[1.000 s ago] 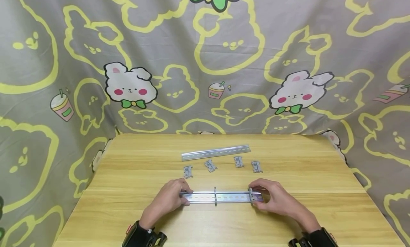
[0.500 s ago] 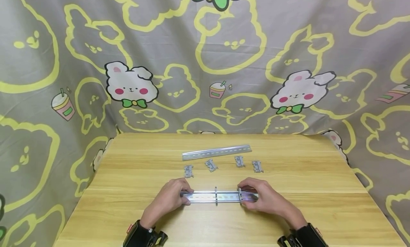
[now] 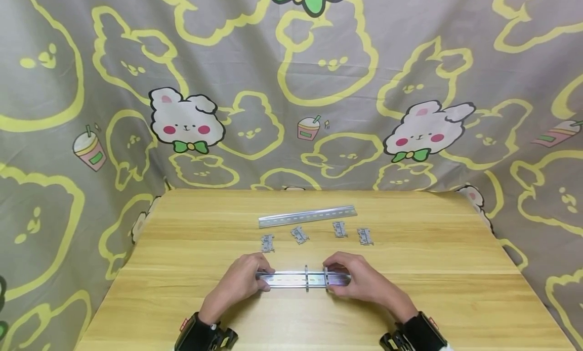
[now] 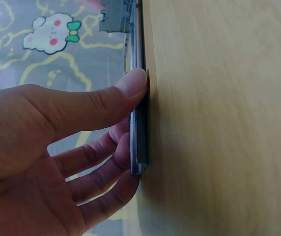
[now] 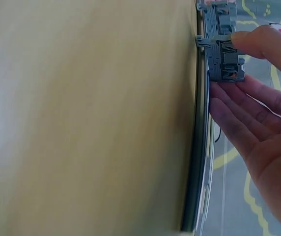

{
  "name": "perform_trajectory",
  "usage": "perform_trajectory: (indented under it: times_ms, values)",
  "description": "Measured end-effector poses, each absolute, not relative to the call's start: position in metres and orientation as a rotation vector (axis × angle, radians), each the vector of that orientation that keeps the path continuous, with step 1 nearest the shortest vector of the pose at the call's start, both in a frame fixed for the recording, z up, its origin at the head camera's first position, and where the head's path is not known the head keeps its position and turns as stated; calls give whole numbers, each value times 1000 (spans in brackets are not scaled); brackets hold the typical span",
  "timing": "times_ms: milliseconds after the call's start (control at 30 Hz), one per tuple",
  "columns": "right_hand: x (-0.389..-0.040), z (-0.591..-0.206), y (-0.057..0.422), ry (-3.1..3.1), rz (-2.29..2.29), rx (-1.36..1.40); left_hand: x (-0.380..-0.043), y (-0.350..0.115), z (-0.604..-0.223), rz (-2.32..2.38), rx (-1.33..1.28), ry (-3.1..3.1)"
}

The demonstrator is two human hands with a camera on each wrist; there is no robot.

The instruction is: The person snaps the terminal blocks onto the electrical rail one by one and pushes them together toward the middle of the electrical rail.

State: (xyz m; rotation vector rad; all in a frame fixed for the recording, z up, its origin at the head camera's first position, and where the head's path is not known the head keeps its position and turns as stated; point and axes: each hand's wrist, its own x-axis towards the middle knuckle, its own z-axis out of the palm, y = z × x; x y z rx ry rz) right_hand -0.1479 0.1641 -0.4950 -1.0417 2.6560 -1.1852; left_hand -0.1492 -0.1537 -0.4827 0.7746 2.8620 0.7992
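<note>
A slotted metal DIN rail lies crosswise on the table in front of me. My left hand grips its left end, thumb on the near edge and fingers on the far side. Standing upright across the rail near its middle is one thin grey terminal block. To its right, a second grey terminal block sits on the rail, pinched between the thumb and fingers of my right hand. A small gap separates the two blocks in the head view. My right hand covers part of the rail's right end.
Several loose grey terminal blocks lie flat in a row beyond the hands. Behind them another DIN rail rests slightly slanted. A patterned curtain hangs along the back edge of the wooden table.
My right hand has slid left along the rail with its terminal block, narrowing the gap to the other block. The left hand stays on the rail's left end.
</note>
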Motion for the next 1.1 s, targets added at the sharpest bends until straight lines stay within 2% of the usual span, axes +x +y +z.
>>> perform_trajectory:
  times_ms: [500,1100]
  values:
    - [-152,-493,137,2605,-1203,-1043,-151,-153,-484,789,778,2861]
    - [-150,-492,136,2653,-1124,-1054,-151,-154,-485,786,763,2862]
